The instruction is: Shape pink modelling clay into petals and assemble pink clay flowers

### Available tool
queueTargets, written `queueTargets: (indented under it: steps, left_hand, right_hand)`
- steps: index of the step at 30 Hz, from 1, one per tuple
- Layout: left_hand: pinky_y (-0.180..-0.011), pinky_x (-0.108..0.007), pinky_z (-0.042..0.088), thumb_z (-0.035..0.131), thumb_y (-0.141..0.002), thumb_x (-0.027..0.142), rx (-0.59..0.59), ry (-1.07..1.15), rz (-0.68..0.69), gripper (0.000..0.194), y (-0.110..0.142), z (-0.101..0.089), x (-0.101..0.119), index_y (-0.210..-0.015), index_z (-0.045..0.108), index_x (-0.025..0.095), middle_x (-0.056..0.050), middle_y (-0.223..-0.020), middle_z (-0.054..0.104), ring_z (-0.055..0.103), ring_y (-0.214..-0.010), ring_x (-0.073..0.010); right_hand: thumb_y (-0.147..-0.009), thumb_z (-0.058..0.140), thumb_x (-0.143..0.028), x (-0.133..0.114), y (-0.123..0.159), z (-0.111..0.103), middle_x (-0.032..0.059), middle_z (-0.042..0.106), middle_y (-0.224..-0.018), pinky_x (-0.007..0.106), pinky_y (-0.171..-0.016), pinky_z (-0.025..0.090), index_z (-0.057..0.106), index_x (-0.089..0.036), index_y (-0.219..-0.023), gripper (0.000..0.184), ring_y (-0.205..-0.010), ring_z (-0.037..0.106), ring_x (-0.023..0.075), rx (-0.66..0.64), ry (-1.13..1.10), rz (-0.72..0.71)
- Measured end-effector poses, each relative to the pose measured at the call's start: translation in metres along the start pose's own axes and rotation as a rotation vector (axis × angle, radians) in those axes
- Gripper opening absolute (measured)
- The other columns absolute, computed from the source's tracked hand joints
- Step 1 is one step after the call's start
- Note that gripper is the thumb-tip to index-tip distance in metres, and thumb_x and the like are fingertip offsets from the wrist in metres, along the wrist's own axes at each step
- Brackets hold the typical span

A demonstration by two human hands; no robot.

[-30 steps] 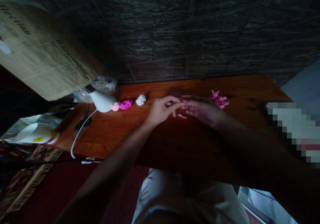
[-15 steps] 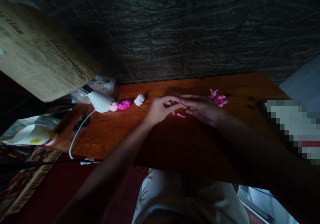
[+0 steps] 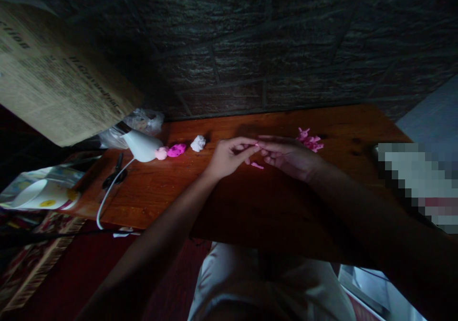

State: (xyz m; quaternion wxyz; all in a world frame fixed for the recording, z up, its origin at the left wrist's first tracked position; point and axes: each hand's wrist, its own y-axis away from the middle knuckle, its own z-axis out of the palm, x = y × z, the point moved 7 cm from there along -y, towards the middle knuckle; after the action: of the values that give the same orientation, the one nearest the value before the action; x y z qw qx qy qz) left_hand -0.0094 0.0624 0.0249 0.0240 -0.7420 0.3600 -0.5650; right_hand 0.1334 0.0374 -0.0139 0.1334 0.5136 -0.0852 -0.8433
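My left hand [image 3: 231,156] and my right hand [image 3: 286,155] meet above the wooden table, fingertips pinched together on a small piece of pink clay [image 3: 256,145]. Most of that piece is hidden by the fingers. Just below them a thin pink clay strip [image 3: 257,166] lies on the tabletop. Beyond my right hand sits a pink clay shape [image 3: 310,140] with several little prongs, partly covered by the hand. To the left of my left hand are a white clay lump [image 3: 198,143], a bright magenta lump [image 3: 176,150] and a pale pink lump [image 3: 161,153].
A white lamp base [image 3: 143,145] with a cable [image 3: 103,201] and a newsprint-patterned shade [image 3: 67,77] stands at the left. Near it are black-handled scissors [image 3: 113,175], a paper cup [image 3: 46,194] and a clear plastic bag [image 3: 145,120]. A stone-patterned wall [image 3: 232,49] rises behind the table [image 3: 153,192].
The view has shifted very slightly, so the table's contents appear a little further left. Both hands keep their pinch on the small pink clay piece, with barely any finger movement.
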Motion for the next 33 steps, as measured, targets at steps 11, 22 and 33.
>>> queueTargets:
  steps: [11,22,33]
  left_hand:
    - [-0.054,-0.019,0.051,0.071,-0.088,0.027,0.020,0.077,-0.012,0.015,-0.0017,-0.0018,-0.0043,-0.095,0.071,0.014,-0.006,-0.090,0.077,0.062,-0.054,-0.0056]
    - [-0.054,-0.019,0.052,0.070,-0.089,0.025,0.013,0.012,-0.078,0.012,0.0002,-0.0022,-0.0059,-0.095,0.073,0.015,-0.001,-0.070,0.073,0.062,-0.052,-0.0070]
    - [-0.058,-0.021,0.055,0.073,-0.086,0.031,0.021,0.091,-0.101,0.022,-0.0008,0.0010,-0.0077,-0.103,0.074,0.017,-0.004,-0.086,0.078,0.064,-0.056,-0.0075]
  right_hand:
    - [-0.063,0.091,-0.024,-0.0026,-0.0011,0.0022,0.0005,0.076,-0.084,0.028,-0.065,0.053,0.079,-0.028,-0.085,0.025,-0.076,0.065,0.0155,-0.033,0.082,-0.063]
    - [-0.065,0.088,-0.023,-0.0001,-0.0039,-0.0011,0.0003,0.074,-0.086,0.025,-0.064,0.053,0.077,-0.026,-0.093,0.031,-0.073,0.063,0.0120,-0.015,0.088,-0.093]
    - [-0.057,0.093,-0.024,-0.0025,-0.0017,-0.0004,-0.0011,0.072,-0.079,0.022,-0.059,0.051,0.078,-0.025,-0.088,0.034,-0.070,0.062,0.0107,0.028,0.052,-0.080]
